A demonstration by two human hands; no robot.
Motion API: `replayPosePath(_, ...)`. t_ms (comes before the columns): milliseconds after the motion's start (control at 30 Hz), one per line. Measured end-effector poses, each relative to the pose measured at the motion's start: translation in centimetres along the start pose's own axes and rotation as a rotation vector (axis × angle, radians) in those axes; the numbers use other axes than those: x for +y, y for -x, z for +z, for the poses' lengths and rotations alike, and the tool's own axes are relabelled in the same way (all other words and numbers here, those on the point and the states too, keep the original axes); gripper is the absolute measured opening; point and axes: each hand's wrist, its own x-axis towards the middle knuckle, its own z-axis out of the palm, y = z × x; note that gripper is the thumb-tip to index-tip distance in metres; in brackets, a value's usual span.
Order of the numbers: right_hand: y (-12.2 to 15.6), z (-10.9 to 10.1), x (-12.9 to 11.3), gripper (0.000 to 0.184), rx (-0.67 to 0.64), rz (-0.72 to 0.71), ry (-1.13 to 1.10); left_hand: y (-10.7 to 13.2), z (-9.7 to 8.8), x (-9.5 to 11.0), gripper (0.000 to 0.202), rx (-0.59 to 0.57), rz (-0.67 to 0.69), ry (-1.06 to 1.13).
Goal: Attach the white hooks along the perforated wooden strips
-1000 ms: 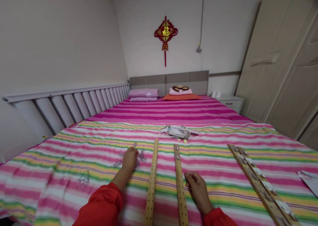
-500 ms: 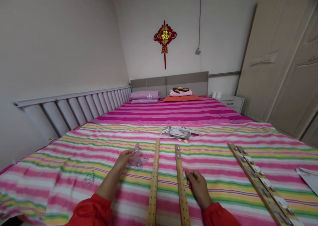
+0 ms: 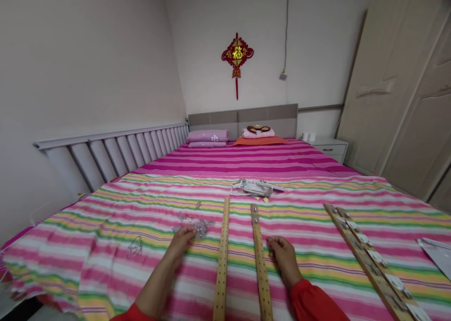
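The single view comes from the person's head, at the end of the bed (image 3: 260,159) opposite the headboard (image 3: 220,118), facing forward and tilted down along its length toward the far wall (image 3: 200,58). The left hand (image 3: 183,237) and right hand (image 3: 283,255) enter from the lower edge, near the lens, while the headboard sits well away; the wide frame reaches from the radiator (image 3: 110,152) at left to the wardrobe (image 3: 391,119) at right.

Muted, soft indoor light here, its source out of frame, and the wall on the left (image 3: 88,67) sinks into grey! Gold lettering (image 3: 237,53) gleams brightly; a faint shadow hugs the left forearm (image 3: 160,275). Wide-angle stretch tilts the wardrobe (image 3: 398,86), while the clear plastic pieces (image 3: 201,228) smear softly.
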Motion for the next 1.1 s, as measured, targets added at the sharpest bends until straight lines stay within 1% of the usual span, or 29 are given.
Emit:
replayPosePath(67, 0.7, 1.5, -1.1, 0.034, -0.04, -0.099, 0.044, 0.7, 0.2, -0.4, 0.028, 0.022, 0.041, -0.03)
replayPosePath(167, 2.3, 4.7, -2.5, 0.029, -0.238, -0.237, 0.122, 1.7, 0.8, -0.6, 0.026, 0.016, 0.104, -0.08)
replayPosePath(233, 3.4, 7.2, -2.9, 0.023, -0.328, -0.297, 0.187, 2.3, 1.2, -0.6, 0.025, -0.005, 0.138, -0.103)
replayPosePath(300, 4.2, 9.5, -2.9, 0.018, -0.37, -0.346, 0.236, 2.8, 1.6, -0.5, 0.023, -0.025, 0.167, -0.131)
replayPosePath(367, 4.5, 11.3, -2.4, 0.014, -0.38, -0.37, 0.261, 3.2, 1.9, -0.4, 0.021, -0.046, 0.199, -0.163)
replayPosePath(467, 4.6, 13.0, -1.5, 0.009, -0.363, -0.41, 0.311, 3.7, 1.9, -0.2, 0.02, -0.075, 0.24, -0.229)
replayPosePath(533, 4.5, 13.5, -1.2, 0.011, -0.338, -0.432, 0.353, 4.1, 1.8, 0.0, 0.02, -0.094, 0.269, -0.294)
replayPosePath(600, 4.6, 13.7, -1.1, 0.015, -0.316, -0.428, 0.358, 4.5, 1.7, 0.2, 0.02, -0.095, 0.329, -0.407)
replayPosePath(700, 4.6, 13.8, -1.2, 0.015, -0.274, -0.342, 0.237, 5.1, 1.4, 0.6, 0.017, -0.038, 0.479, -0.692)
replayPosePath(767, 4.6, 13.7, -1.5, 0.015, -0.238, -0.282, 0.151, 5.5, 1.3, 0.7, 0.016, -0.004, 0.547, -0.876)
replayPosePath(833, 4.5, 13.5, -1.7, 0.017, -0.209, -0.243, 0.108, 5.7, 1.2, 1.0, 0.019, 0.013, 0.565, -0.996)
replayPosePath(900, 4.3, 13.1, -2.0, 0.019, -0.199, -0.213, 0.085, 5.7, 1.2, 1.2, 0.021, 0.041, 0.565, -1.072)
replayPosePath(1033, 4.1, 11.9, -2.5, 0.023, -0.195, -0.158, 0.05, 5.4, 1.4, 1.5, 0.029, 0.108, 0.539, -1.133)
replayPosePath(1100, 4.2, 11.4, -2.8, 0.024, -0.191, -0.147, 0.034, 5.2, 1.5, 1.5, 0.028, 0.132, 0.524, -1.144)
